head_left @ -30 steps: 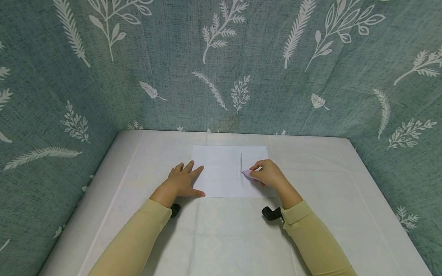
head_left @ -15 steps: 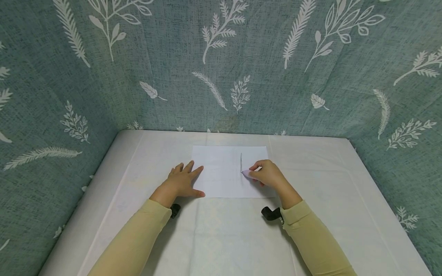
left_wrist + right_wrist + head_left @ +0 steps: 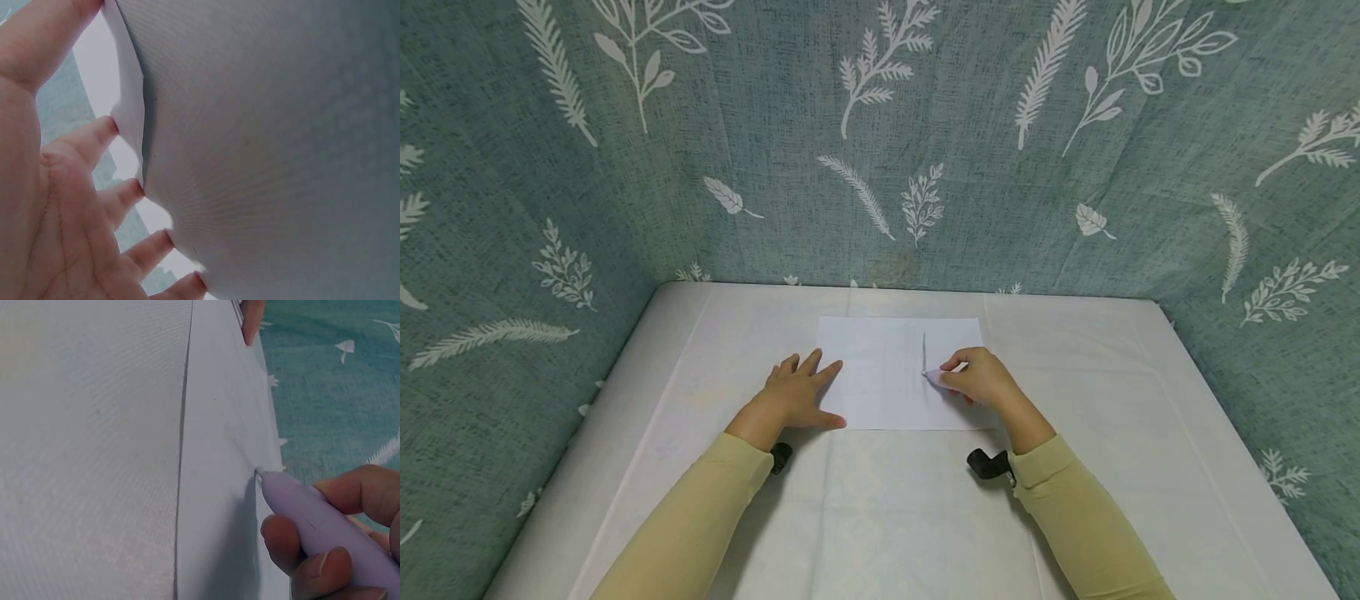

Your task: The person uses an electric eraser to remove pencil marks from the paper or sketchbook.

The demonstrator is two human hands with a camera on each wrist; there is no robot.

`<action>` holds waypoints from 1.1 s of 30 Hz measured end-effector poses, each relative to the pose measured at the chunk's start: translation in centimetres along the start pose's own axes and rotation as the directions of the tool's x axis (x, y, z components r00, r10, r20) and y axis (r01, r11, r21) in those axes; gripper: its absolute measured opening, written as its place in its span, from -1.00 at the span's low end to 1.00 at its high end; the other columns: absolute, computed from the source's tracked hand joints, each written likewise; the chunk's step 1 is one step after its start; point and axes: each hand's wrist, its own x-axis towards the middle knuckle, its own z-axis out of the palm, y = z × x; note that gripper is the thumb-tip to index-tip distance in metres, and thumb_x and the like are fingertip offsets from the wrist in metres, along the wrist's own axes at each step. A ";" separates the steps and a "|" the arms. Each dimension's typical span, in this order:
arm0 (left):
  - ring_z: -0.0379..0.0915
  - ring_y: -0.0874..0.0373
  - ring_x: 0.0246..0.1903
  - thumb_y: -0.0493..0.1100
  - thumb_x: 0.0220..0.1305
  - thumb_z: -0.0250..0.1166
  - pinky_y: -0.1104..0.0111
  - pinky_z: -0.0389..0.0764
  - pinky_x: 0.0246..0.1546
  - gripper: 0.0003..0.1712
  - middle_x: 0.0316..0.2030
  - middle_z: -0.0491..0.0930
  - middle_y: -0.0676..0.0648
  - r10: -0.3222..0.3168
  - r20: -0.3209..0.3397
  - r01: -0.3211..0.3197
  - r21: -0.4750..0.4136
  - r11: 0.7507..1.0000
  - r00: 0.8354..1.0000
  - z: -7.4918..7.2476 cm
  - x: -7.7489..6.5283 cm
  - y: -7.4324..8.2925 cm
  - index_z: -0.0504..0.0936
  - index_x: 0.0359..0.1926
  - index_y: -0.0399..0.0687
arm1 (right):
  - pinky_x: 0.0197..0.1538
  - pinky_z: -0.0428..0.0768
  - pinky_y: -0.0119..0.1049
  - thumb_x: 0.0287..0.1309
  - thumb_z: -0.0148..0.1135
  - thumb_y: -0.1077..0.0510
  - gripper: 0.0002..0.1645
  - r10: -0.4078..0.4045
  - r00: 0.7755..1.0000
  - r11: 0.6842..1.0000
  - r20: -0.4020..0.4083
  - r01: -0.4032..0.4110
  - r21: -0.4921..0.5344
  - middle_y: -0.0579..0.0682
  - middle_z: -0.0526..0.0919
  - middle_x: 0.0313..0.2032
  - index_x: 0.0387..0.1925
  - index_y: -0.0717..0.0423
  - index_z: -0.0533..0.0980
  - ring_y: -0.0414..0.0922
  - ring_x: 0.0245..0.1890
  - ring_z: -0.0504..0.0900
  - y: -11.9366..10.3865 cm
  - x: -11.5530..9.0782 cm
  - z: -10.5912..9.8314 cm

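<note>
A white sheet of paper [image 3: 880, 375] lies flat on the table in the head view. My left hand [image 3: 793, 393] rests at its left edge with straight, spread fingers, the thumb on the near left corner. The left wrist view shows that left hand [image 3: 69, 206] along the paper's edge [image 3: 128, 75]. Over the paper's right half, my right hand [image 3: 988, 382] pinches a thick lilac pen-shaped tool [image 3: 319, 515], its small pale tip touching the sheet. A thin dark line [image 3: 924, 350] runs away from the tip; whether it is drawn or cut, I cannot tell.
A white cloth [image 3: 895, 517] covers the table. Green fabric with white leaf prints [image 3: 970, 125] hangs behind it and at both sides. A black wrist camera [image 3: 988, 464] sits at the right cuff, another [image 3: 781, 457] at the left.
</note>
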 end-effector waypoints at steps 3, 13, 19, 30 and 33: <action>-0.24 -0.45 0.48 0.43 0.04 0.41 -0.29 -0.08 0.39 0.21 0.57 -0.15 -0.28 0.003 -0.004 -0.003 -0.002 1.000 1.000 0.0 0.1 0.0 0.08 0.59 0.14 | -0.56 0.38 -0.31 0.23 0.32 0.08 -0.77 0.009 1.000 1.000 -0.020 -0.009 0.000 -0.03 0.72 -0.55 -0.14 0.11 0.68 -0.14 -0.77 0.48 0.1 0.1 0.0; -0.24 -0.45 0.48 0.43 0.04 0.41 -0.29 -0.08 0.40 0.21 0.56 -0.14 -0.29 0.007 -0.009 -0.007 -0.009 1.000 1.000 0.0 0.0 0.0 0.09 0.58 0.13 | -0.57 0.37 -0.32 0.25 0.30 0.08 -0.77 -0.015 1.000 1.000 -0.002 0.015 -0.010 -0.02 0.72 -0.55 -0.13 0.11 0.68 -0.15 -0.77 0.46 0.1 0.1 0.0; -0.25 -0.45 0.48 0.41 0.04 0.42 -0.28 -0.10 0.41 0.20 0.56 -0.15 -0.29 0.005 -0.002 -0.005 -0.013 1.000 1.000 0.0 0.0 0.1 0.09 0.58 0.13 | -0.59 0.36 -0.32 0.26 0.30 0.09 -0.77 -0.027 1.000 1.000 -0.006 0.027 -0.014 -0.02 0.72 -0.55 -0.13 0.13 0.67 -0.15 -0.78 0.46 0.1 0.1 0.0; -0.24 -0.45 0.48 0.42 0.04 0.42 -0.28 -0.09 0.40 0.21 0.56 -0.15 -0.29 0.003 -0.009 -0.003 -0.007 1.000 1.000 0.0 -0.1 0.1 0.09 0.58 0.13 | -0.57 0.36 -0.32 0.26 0.30 0.08 -0.75 -0.011 1.000 1.000 -0.014 0.011 -0.017 -0.03 0.72 -0.56 -0.11 0.12 0.67 -0.15 -0.77 0.45 0.2 0.2 0.0; -0.24 -0.46 0.48 0.42 0.03 0.42 -0.29 -0.08 0.40 0.21 0.56 -0.14 -0.30 0.005 -0.011 -0.005 -0.005 1.000 1.000 0.1 0.0 0.0 0.09 0.58 0.12 | -0.57 0.37 -0.32 0.25 0.30 0.07 -0.75 -0.019 1.000 1.000 -0.001 0.019 -0.018 -0.03 0.71 -0.56 -0.12 0.12 0.67 -0.14 -0.77 0.46 0.2 0.3 0.0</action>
